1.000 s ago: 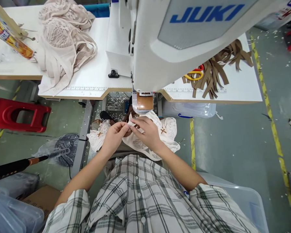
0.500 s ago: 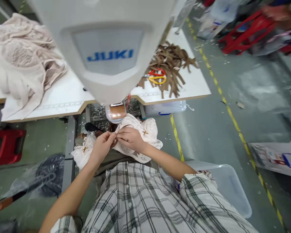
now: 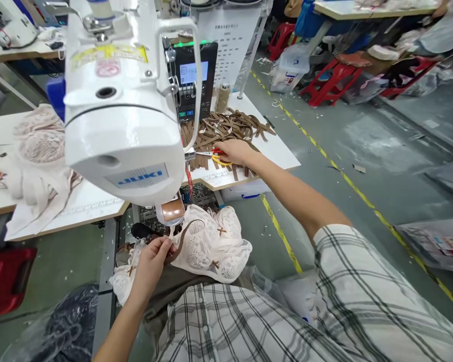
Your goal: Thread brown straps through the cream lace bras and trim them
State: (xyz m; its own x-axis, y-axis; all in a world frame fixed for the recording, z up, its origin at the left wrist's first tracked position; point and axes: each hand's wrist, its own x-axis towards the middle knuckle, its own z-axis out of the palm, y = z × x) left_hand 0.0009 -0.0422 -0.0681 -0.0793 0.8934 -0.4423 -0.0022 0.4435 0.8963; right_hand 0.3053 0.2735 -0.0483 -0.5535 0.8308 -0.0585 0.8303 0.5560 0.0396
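At the far left, a red plastic stool [image 3: 7,284] stood on the floor; above it, a heap of pale pink lace garments with long straps [image 3: 41,151] lay on a white worktop with a printed ruler edge [image 3: 98,203]; a dark bundle in clear plastic [image 3: 70,322] sat below. Next, a white lace piece with a small brown bow [image 3: 124,279] lay beside the left wrist; the left hand [image 3: 151,264] was near the lap, thumb and forefinger pressed together on a narrow pale strap [image 3: 171,232]; a curved brown fabric strip [image 3: 181,241] ran beside those fingers, though whether they pinched it too could not be told. The white JUKI sewing machine [image 3: 124,136] stood above, its brown-topped lower end just over the strap; to its right, white lace bras with brown bows [image 3: 211,246] lay bunched over the lap, below the worktop edge.

Farther right, a black control panel with a lit blue screen [image 3: 196,80] stood upright behind the machine; in front of it, scissors with red and yellow handles [image 3: 222,161] lay on the worktop, blades to the left; the right hand [image 3: 238,152] reached over them, fingers bent and touching the red handle, how tightly they closed could not be told; around and behind, brown fabric strips [image 3: 232,125] lay in a loose heap; a brown thread spool [image 3: 222,99] stood at its back; beyond, a clear lidded plastic box [image 3: 290,68] sat on the floor.
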